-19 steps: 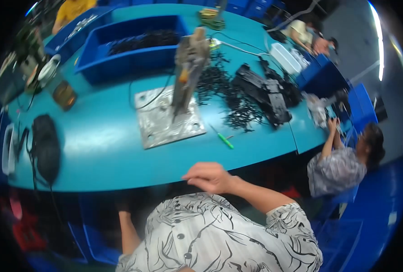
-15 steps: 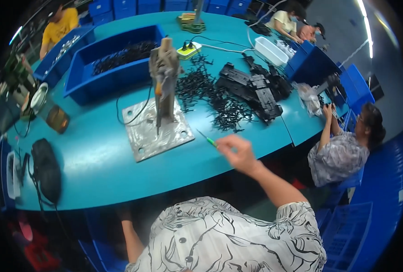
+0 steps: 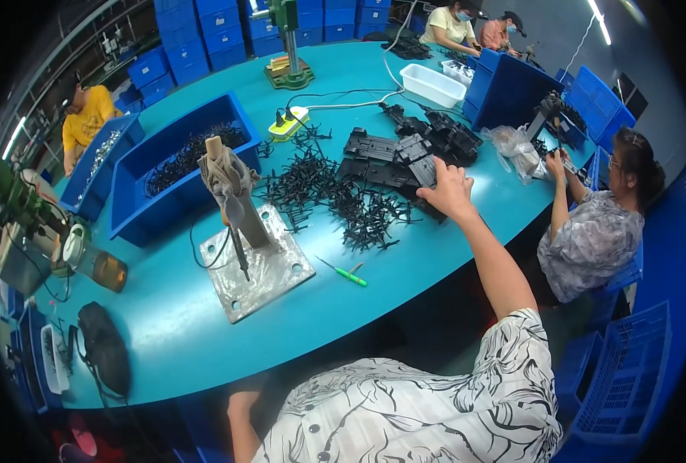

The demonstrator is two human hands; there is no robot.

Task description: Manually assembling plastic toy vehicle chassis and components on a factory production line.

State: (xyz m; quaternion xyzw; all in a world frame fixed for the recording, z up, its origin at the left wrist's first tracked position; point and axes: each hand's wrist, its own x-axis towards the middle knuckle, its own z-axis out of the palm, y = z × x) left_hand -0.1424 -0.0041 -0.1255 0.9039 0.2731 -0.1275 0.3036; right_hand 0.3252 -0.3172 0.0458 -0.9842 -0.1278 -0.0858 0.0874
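My right hand [image 3: 452, 193] reaches over the near right end of a pile of black plastic housings [image 3: 389, 150], thumb and fingers apart. Its fingertips are at the edge of one housing; whether they touch it I cannot tell. A thin screwdriver with a green handle [image 3: 352, 277] lies on the turquoise table, left of my right forearm. My left hand [image 3: 243, 403] is low by the table's front edge, its fingers hidden. Left of the housings spreads a heap of small black branched plastic parts [image 3: 304, 181]. A metal stand on a square plate [image 3: 281, 282], wrapped in cloth on top, holds a dark pointed tool.
A blue bin [image 3: 127, 220] of black parts stands behind the stand. A yellow-green power strip [image 3: 289, 123] trails cords. A black pouch [image 3: 105, 351] and a jar of amber liquid [image 3: 108, 270] lie at left. A co-worker [image 3: 598, 216] sits at right beside a plastic bag [image 3: 513, 150].
My right hand has let go of the screwdriver, which now lies on the table, and has moved away and right to the black housings. The view has shifted too.
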